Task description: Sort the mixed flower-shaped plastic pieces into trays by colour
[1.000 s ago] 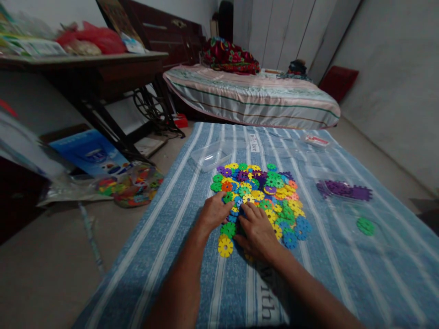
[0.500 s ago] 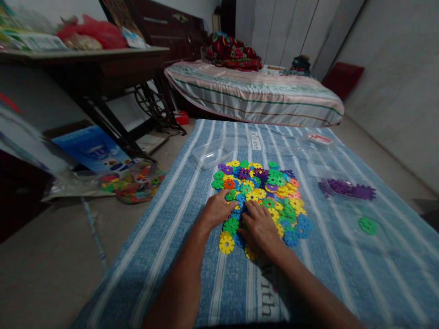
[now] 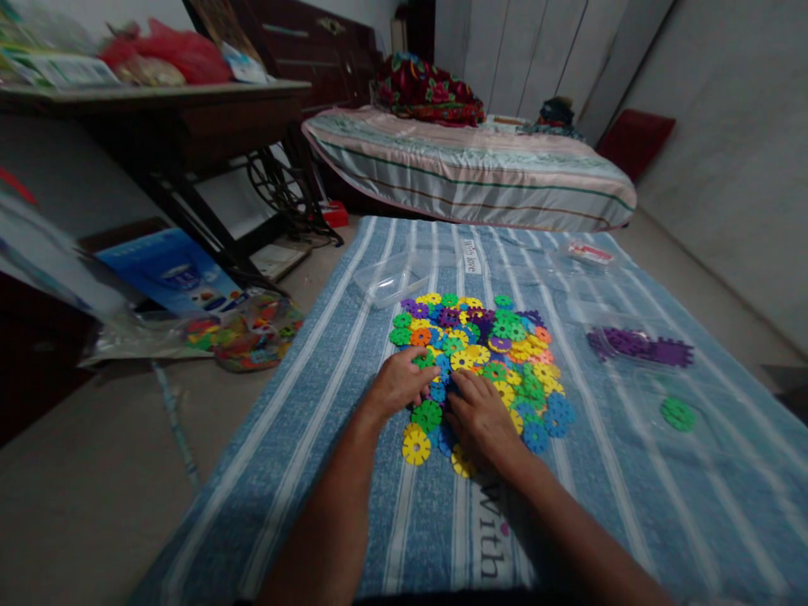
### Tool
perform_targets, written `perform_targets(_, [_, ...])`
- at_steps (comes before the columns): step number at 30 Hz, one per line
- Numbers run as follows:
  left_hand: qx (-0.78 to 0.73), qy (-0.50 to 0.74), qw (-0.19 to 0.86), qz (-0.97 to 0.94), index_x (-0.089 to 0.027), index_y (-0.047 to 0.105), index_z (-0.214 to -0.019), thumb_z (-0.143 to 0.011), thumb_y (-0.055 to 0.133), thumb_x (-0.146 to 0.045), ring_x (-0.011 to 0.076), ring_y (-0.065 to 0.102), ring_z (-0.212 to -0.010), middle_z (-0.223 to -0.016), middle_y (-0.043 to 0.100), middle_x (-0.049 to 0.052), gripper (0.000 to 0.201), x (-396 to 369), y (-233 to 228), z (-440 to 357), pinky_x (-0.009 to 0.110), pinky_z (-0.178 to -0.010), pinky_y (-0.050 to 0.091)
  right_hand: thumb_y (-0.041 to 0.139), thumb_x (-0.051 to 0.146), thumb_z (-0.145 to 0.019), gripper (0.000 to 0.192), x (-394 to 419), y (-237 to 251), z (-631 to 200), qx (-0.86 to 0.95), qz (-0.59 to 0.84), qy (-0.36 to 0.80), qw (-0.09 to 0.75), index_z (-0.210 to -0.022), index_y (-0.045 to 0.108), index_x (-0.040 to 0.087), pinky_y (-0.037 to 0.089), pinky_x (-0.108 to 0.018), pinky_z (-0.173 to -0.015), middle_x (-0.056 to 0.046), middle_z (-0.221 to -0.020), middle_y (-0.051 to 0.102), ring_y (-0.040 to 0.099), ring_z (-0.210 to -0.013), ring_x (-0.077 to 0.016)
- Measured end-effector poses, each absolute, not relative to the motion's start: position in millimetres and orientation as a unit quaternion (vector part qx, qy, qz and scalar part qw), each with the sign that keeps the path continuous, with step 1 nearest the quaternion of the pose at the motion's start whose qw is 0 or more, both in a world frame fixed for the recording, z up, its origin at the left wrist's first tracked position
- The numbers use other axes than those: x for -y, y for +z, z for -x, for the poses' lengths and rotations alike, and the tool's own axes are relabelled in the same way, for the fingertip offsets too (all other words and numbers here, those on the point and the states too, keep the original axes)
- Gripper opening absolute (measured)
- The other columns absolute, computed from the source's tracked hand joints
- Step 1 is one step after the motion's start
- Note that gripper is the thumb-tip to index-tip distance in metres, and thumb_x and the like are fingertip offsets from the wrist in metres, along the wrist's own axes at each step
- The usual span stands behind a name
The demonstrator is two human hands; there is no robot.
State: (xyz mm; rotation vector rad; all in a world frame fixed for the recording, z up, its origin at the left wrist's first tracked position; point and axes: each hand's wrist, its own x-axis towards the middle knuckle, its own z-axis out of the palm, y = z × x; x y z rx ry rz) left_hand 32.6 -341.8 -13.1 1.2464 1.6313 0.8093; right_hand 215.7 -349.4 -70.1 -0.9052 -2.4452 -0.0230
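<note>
A heap of flat, notched plastic discs point(image 3: 463, 360) in yellow, green, blue, purple and orange covers the middle of the striped cloth. My left hand point(image 3: 401, 383) is at the heap's left side, thumb and fingers apart, beside a green disc point(image 3: 424, 359). Over the near part of the heap, my right hand point(image 3: 483, 417) points its bent fingers down among the pieces. Its fingertips are partly hidden, and what they hold, if anything, I cannot make out. Nearer me lie a yellow disc point(image 3: 416, 444) and a dark green disc point(image 3: 427, 416).
On the right, a clear tray holds purple discs point(image 3: 640, 347), and a green disc point(image 3: 678, 414) lies in another clear tray. A clear plastic box point(image 3: 395, 282) stands behind the heap. Beyond the cloth-covered table point(image 3: 303, 404) are a bed point(image 3: 467, 172) and a sewing-machine table point(image 3: 208, 97).
My left hand has drawn slightly back and its fingers have parted. The right hand stays at nearly the same spot over the discs. The view has shifted a little.
</note>
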Motion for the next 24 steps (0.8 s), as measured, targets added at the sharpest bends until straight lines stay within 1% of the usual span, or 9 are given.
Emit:
perform_targets(3, [-0.626, 0.353, 0.497, -0.487, -0.009, 0.054, -0.123, -0.075, 0.067, -0.042, 0.0095, 0.052, -0.039, -0.055, 0.062, -0.004, 0.059, 343.6, -9.9, -32.5, 0.019, -0.040, 0.038, 0.057, 0.018, -0.090, 0.011, 348.1, -74.3, -217.0, 0.899, 0.327, 0.002, 0.291, -0.091, 0.068, 0.015, 0.045, -0.046, -0.096, -0.016, -0.121, 0.061, 0.050, -0.119, -0.0296])
perform_targets(6, [-0.596, 0.377, 0.533, -0.467, -0.009, 0.053, -0.124, -0.075, 0.068, -0.042, 0.0107, 0.057, -0.044, -0.060, 0.066, 0.000, 0.060, 345.7, -6.1, -33.5, 0.019, -0.041, 0.039, 0.054, 0.018, -0.091, 0.013, 348.6, -74.1, -218.7, 0.896, 0.324, 0.031, 0.303, -0.089, 0.067, 0.016, 0.044, -0.047, -0.098, -0.016, -0.122, 0.059, 0.050, -0.120, -0.0294])
perform_targets(10, [-0.567, 0.392, 0.560, -0.459, -0.012, 0.056, -0.118, -0.074, 0.070, -0.042, 0.0120, 0.062, -0.051, -0.066, 0.069, 0.002, 0.055, 347.4, -4.8, -35.9, 0.019, -0.046, 0.042, 0.056, 0.021, -0.087, 0.011, 351.2, -70.4, -219.7, 0.890, 0.323, 0.067, 0.316, -0.090, 0.066, 0.016, 0.043, -0.051, -0.099, -0.018, -0.124, 0.057, 0.048, -0.121, -0.0321])
perform_targets(13, [-0.555, 0.393, 0.574, -0.456, -0.013, 0.058, -0.113, -0.072, 0.071, -0.043, 0.0122, 0.064, -0.054, -0.068, 0.071, 0.003, 0.052, 347.7, -4.4, -37.8, 0.020, -0.049, 0.044, 0.052, 0.019, -0.087, 0.014, 352.7, -69.3, -219.8, 0.874, 0.322, 0.089, 0.353, -0.089, 0.066, 0.017, 0.045, -0.050, -0.097, -0.016, -0.120, 0.059, 0.051, -0.117, -0.0303])
perform_targets(16, [-0.551, 0.405, 0.576, -0.448, -0.012, 0.059, -0.111, -0.071, 0.073, -0.044, 0.0125, 0.064, -0.055, -0.069, 0.071, 0.005, 0.053, 347.9, -2.7, -39.2, 0.021, -0.051, 0.044, 0.050, 0.018, -0.088, 0.017, 353.8, -69.6, -220.9, 0.854, 0.325, 0.108, 0.391, -0.087, 0.067, 0.018, 0.047, -0.047, -0.095, -0.015, -0.117, 0.061, 0.054, -0.113, -0.0279])
perform_targets(20, [-0.551, 0.420, 0.566, -0.446, -0.011, 0.059, -0.112, -0.070, 0.073, -0.044, 0.0129, 0.064, -0.055, -0.070, 0.071, 0.005, 0.055, 347.6, -1.5, -40.2, 0.022, -0.052, 0.044, 0.052, 0.018, -0.089, 0.016, 355.7, -69.6, -223.3, 0.831, 0.341, 0.114, 0.425, -0.083, 0.066, 0.018, 0.049, -0.046, -0.093, -0.014, -0.112, 0.064, 0.058, -0.108, -0.0272])
perform_targets(24, [-0.566, 0.439, 0.542, -0.440, -0.011, 0.062, -0.108, -0.070, 0.072, -0.043, 0.0125, 0.064, -0.056, -0.070, 0.071, 0.005, 0.050, 347.0, -2.5, -40.9, 0.022, -0.051, 0.044, 0.053, 0.019, -0.089, 0.015, 357.3, -66.2, -226.5, 0.808, 0.349, 0.150, 0.450, -0.084, 0.067, 0.018, 0.050, -0.045, -0.092, -0.014, -0.109, 0.065, 0.060, -0.106, -0.0264])
